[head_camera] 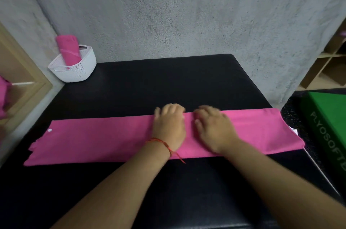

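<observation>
Pressing palm-down with fingers loose, the left hand and right hand rest side by side on the middle of a pink cloth, gripping nothing. The cloth lies as a long folded strip across the black table. Farther back, at the table's far left corner, a white basket holds a rolled pink towel on end by the wall.

A long pink cloth lies folded flat across the black worktop. The left hand and the right hand rest side by side on its middle. Far left, a white basket holds a pink roll. A green box sits on the right.
</observation>
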Motion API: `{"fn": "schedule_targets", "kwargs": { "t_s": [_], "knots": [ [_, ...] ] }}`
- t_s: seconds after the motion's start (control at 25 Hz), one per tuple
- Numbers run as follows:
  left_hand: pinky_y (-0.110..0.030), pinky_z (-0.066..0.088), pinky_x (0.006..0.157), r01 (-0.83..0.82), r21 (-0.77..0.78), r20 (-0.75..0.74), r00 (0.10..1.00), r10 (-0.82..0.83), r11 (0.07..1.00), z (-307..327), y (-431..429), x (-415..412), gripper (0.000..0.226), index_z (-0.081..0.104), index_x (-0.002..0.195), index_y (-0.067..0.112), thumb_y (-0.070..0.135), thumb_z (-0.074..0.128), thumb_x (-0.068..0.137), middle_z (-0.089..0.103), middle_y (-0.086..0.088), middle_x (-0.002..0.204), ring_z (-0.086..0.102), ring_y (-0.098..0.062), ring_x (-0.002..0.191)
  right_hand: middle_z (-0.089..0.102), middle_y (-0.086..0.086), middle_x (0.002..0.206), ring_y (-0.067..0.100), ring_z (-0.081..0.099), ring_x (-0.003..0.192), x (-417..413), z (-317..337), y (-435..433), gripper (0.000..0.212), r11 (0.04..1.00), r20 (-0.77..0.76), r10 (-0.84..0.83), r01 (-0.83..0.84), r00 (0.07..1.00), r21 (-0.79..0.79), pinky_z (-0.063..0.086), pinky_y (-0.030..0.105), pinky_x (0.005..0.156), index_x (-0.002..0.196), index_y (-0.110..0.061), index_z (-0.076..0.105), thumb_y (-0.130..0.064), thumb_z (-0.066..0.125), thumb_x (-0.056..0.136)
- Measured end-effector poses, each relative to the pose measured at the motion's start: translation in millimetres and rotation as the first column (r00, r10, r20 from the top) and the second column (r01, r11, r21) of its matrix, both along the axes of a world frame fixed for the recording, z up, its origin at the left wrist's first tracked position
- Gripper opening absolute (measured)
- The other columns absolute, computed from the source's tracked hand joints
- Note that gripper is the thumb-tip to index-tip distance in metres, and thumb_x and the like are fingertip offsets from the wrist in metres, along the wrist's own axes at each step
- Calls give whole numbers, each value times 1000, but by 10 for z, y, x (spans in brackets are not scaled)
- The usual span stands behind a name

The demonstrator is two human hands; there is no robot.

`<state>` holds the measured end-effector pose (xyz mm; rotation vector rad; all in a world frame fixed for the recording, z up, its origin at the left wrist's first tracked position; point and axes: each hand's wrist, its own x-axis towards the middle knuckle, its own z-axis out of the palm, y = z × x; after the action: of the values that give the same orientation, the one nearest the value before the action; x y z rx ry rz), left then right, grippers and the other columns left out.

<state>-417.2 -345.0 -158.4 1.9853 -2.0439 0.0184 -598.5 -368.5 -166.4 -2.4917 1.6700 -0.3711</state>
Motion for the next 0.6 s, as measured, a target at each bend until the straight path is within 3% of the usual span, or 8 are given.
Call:
{"fn": "schedule_targets", "kwargs": {
  "t_s": [0.08, 0.16, 0.28, 0.44, 0.6],
  "knots": [
    [-42, 19, 128, 129, 85, -101, 988, -120, 988, -86, 197, -180, 58, 39, 155, 29, 38, 19, 101, 40, 10, 161, 30, -12, 152, 19, -2, 176, 21, 17, 162, 173, -106, 191, 64, 993, -84, 71, -62, 994, 104, 21, 50, 128, 166, -26, 27, -49, 16, 107],
    [-38, 6, 130, 150, 177, -39, 989, -145, 973, -172, 323, 16, 56, 17, 165, 34, 42, 16, 109, 17, 17, 171, 10, -6, 158, 0, -10, 178, 13, -2, 164, -16, -134, 204, 65, 991, -127, 87, -73, 988, 108, 7, 47, 132, 170, -36, 8, -57, 8, 108],
    [-41, 4, 129, 74, 207, 85, 992, -93, 975, -255, 435, 691, 58, 2, 165, 40, 49, 10, 108, 0, 21, 172, -1, -5, 159, -4, -15, 177, 9, -5, 163, -627, -174, 55, 70, 996, -126, -2, 14, 992, 93, 4, 44, 132, 167, -47, 2, -72, 5, 102],
    [-43, 9, 129, -79, 221, 96, 994, 59, 972, -236, 613, 1742, 60, -1, 162, 49, 54, -1, 101, -4, 24, 170, -1, -2, 158, 0, -9, 178, 12, -2, 163, -1500, -180, -58, 87, 973, -143, -185, 202, 972, 112, 5, 44, 132, 168, -46, 4, -86, -2, 91],
    [-50, 6, 129, -280, 282, 99, 960, 262, 918, -228, 773, 2469, 57, -4, 161, 49, 57, 1, 105, -4, 22, 171, -6, -2, 156, 2, -8, 178, 21, 1, 164, -1536, -173, -58, 88, 953, -178, -258, 281, 949, 116, 4, 49, 131, 168, -46, 4, -87, 1, 90]
  ]
}}
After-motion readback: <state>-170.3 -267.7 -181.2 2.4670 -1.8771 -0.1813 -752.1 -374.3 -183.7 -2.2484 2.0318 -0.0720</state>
